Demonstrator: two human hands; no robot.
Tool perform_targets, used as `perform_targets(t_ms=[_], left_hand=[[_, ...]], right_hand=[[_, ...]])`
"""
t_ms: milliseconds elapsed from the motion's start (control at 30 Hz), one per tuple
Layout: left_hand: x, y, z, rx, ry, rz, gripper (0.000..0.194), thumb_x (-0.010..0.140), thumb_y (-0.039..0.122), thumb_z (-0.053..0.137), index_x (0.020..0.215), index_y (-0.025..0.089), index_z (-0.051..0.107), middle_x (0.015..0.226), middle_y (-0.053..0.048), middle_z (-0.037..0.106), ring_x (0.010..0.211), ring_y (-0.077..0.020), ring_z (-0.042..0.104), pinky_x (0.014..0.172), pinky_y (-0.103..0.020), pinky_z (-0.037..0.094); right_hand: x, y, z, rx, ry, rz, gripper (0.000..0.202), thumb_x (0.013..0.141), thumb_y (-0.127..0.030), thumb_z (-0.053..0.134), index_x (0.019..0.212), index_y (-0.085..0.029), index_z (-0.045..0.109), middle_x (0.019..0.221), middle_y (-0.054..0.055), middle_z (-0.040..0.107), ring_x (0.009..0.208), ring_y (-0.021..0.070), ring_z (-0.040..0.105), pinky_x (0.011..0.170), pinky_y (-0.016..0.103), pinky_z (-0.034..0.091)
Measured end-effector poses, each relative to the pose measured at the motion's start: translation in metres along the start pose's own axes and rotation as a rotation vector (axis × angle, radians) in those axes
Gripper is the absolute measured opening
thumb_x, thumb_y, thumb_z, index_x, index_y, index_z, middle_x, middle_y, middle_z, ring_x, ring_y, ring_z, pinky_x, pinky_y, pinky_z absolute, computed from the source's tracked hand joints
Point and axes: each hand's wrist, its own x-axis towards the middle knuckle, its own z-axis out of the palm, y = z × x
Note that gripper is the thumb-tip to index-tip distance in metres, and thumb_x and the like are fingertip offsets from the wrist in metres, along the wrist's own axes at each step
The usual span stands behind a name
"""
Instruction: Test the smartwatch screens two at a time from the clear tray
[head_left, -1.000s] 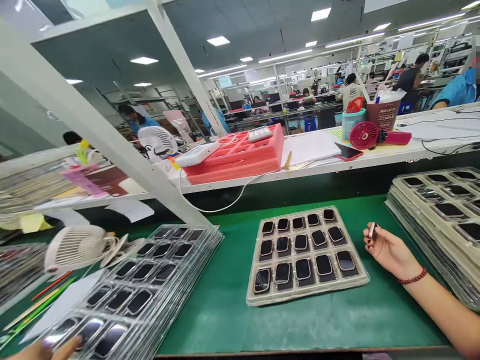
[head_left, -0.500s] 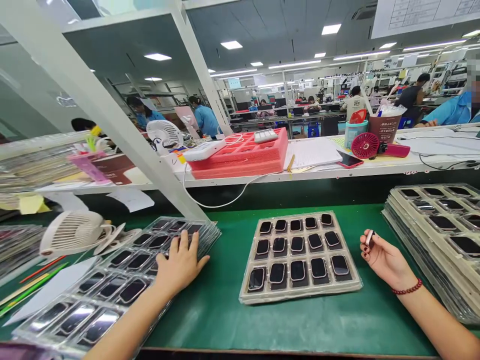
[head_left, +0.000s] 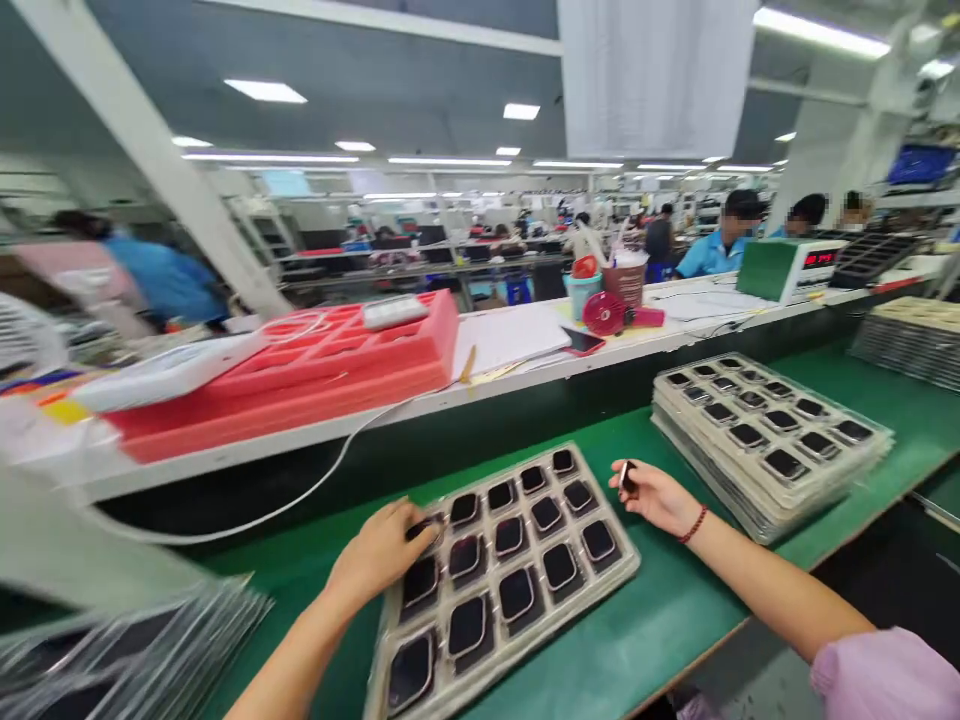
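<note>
A pale tray (head_left: 517,640) of square black-faced watch pieces lies at an angle on the green table. My left hand (head_left: 379,548) is over its upper left corner, thumb and fingers closed on a watch piece (head_left: 426,532) at the corner compartment. Just beyond the tray's right end, my right hand (head_left: 660,497) pinches another small dark watch piece (head_left: 628,478) above the table, its face turned sideways.
Stacked trays (head_left: 780,440) of watch pieces stand on the right; clear trays (head_left: 142,650) lie lower left. A shelf behind carries red foam (head_left: 300,395), a phone (head_left: 581,342), a small fan (head_left: 604,314) and cups. People sit beyond it.
The view has swung right. My left hand has gone from the clear trays at left to the middle tray's corner, closing on a watch piece. My right hand still holds its piece.
</note>
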Motion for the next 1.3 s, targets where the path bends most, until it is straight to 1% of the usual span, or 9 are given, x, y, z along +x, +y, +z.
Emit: perform_targets(t_ms=[100,167,267,400,533,667,833,1033,1300], left_hand=[[-0.006,-0.003,0.002,-0.171,0.126,-0.014,0.022,0.075,0.045,0.057,0.073,0.024,0.053,0.099,-0.012,0.073,0.093,-0.0348,0.07,0.082,-0.041,0.051],[-0.013,0.012,-0.003,-0.337,0.166,-0.016,0.021,0.076,0.045,0.058,0.08,0.024,0.06,0.094,-0.008,0.075,0.088,-0.0333,0.071,0.077,-0.039,0.05],[-0.018,0.056,-0.023,-0.647,-0.003,0.026,0.03,0.074,0.049,0.065,0.084,0.021,0.066,0.075,-0.004,0.072,0.063,-0.0235,0.065,0.067,-0.035,0.049],[-0.011,0.107,-0.062,-1.2,-0.183,-0.033,0.049,0.07,0.045,0.077,0.11,0.018,0.069,0.091,-0.007,0.074,0.056,-0.0117,0.055,0.051,-0.024,0.039],[-0.015,0.111,-0.084,-1.583,-0.306,0.039,0.062,0.07,0.033,0.083,0.128,0.02,0.065,0.12,-0.012,0.069,0.074,-0.014,0.064,0.052,-0.021,0.042],[-0.025,0.089,-0.086,-1.635,-0.276,0.079,0.068,0.069,0.036,0.087,0.131,0.018,0.063,0.111,-0.012,0.072,0.065,-0.0107,0.063,0.053,-0.02,0.044],[-0.023,0.072,-0.088,-1.594,-0.161,0.087,0.071,0.069,0.041,0.087,0.13,0.017,0.06,0.093,-0.008,0.073,0.06,-0.0118,0.066,0.048,-0.019,0.045],[-0.014,0.071,-0.085,-1.496,-0.145,0.033,0.055,0.078,0.024,0.076,0.13,0.02,0.061,0.109,-0.009,0.07,0.09,-0.0206,0.072,0.062,-0.023,0.055],[-0.011,0.076,-0.076,-1.273,-0.085,0.034,0.056,0.069,0.008,0.061,0.124,0.013,0.06,0.101,-0.008,0.072,0.088,-0.0208,0.071,0.059,-0.023,0.049]], right_hand=[[0.003,0.007,0.002,-0.162,0.017,-0.025,0.039,0.069,-0.031,0.082,0.098,-0.012,0.066,0.082,0.007,0.074,0.052,0.01,0.063,0.046,0.019,0.05],[0.004,0.011,0.011,-0.305,0.027,-0.056,0.037,0.07,-0.032,0.08,0.097,-0.011,0.066,0.08,0.007,0.075,0.045,0.008,0.059,0.042,0.018,0.045],[0.012,0.004,0.042,-0.416,-0.041,-0.093,0.035,0.074,-0.025,0.075,0.105,-0.012,0.066,0.092,0.009,0.076,0.046,0.0076,0.059,0.041,0.018,0.046],[0.033,-0.026,0.103,-0.27,-0.268,-0.005,0.051,0.074,-0.016,0.074,0.123,-0.018,0.06,0.114,0.01,0.072,0.07,0.0139,0.07,0.053,0.023,0.057],[0.055,-0.049,0.155,-0.195,-0.412,0.005,0.047,0.079,-0.021,0.076,0.123,-0.017,0.062,0.114,0.01,0.072,0.074,0.0123,0.07,0.06,0.022,0.06],[0.063,-0.048,0.18,-0.18,-0.515,-0.031,0.039,0.079,-0.027,0.077,0.113,-0.014,0.068,0.108,0.011,0.074,0.061,0.0087,0.065,0.051,0.017,0.056],[0.071,-0.032,0.178,-0.21,-0.571,-0.038,0.042,0.079,-0.026,0.077,0.118,-0.015,0.068,0.107,0.011,0.075,0.054,0.0069,0.062,0.051,0.019,0.056],[0.078,-0.029,0.167,-0.322,-0.517,-0.017,0.044,0.082,-0.023,0.074,0.125,-0.018,0.063,0.125,0.013,0.068,0.088,0.0188,0.074,0.061,0.024,0.062],[0.082,-0.021,0.166,-0.527,-0.466,-0.119,0.041,0.08,-0.009,0.063,0.121,-0.017,0.06,0.11,0.007,0.072,0.077,0.0122,0.069,0.061,0.022,0.06]])
